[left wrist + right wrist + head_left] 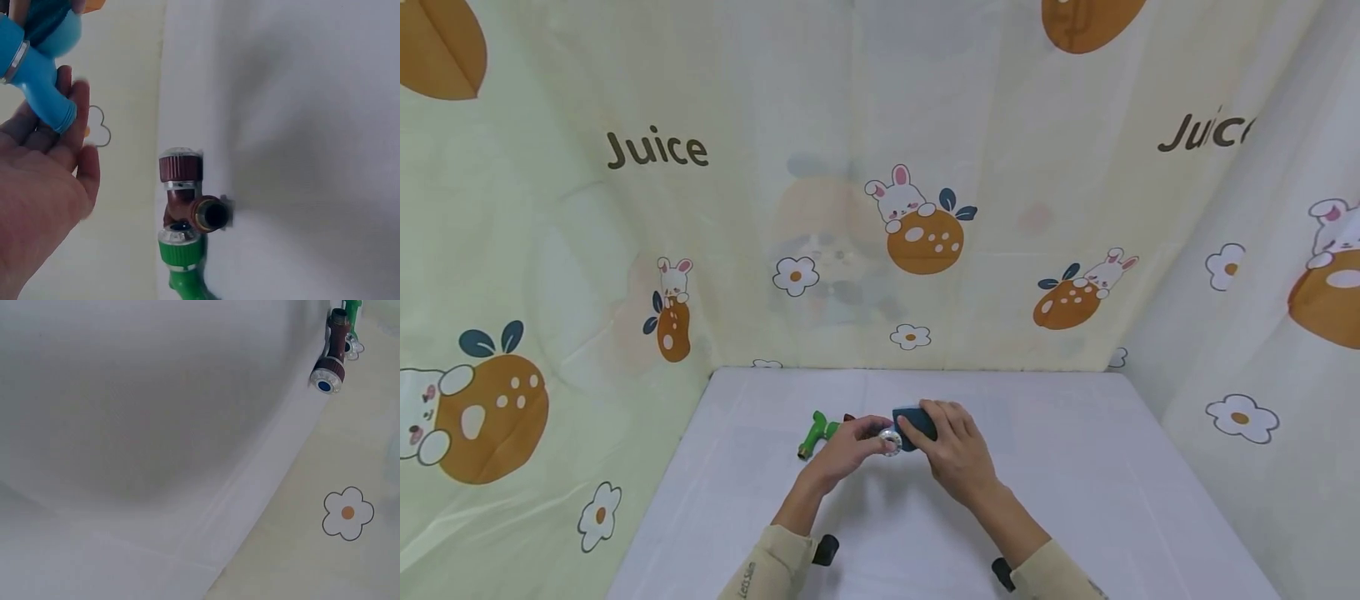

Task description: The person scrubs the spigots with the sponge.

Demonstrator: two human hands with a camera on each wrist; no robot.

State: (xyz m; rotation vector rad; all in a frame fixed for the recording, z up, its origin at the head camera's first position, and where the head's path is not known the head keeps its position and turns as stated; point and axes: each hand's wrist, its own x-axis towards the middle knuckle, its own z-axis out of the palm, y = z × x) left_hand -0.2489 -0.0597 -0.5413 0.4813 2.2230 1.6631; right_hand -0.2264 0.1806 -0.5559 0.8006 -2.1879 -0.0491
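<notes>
My left hand (848, 450) holds a light-blue tap (40, 94) with a silver collar above the table. Its round silver end (891, 442) faces me in the head view. In the left wrist view, the fingers lie behind the tap's curved spout. My right hand (957, 457) grips a dark teal pad (917, 425), perhaps a sponge or folded cloth, against the tap's right side. Part of the tap is hidden behind this pad and the fingers. The right wrist view shows neither hand.
A green tap (818, 432) with a brass-coloured mouth lies on the white table (1075, 500), left of the hands. Beside it is a brown tap (181, 200) with a maroon knob. Printed curtains (737, 317) enclose the back and sides.
</notes>
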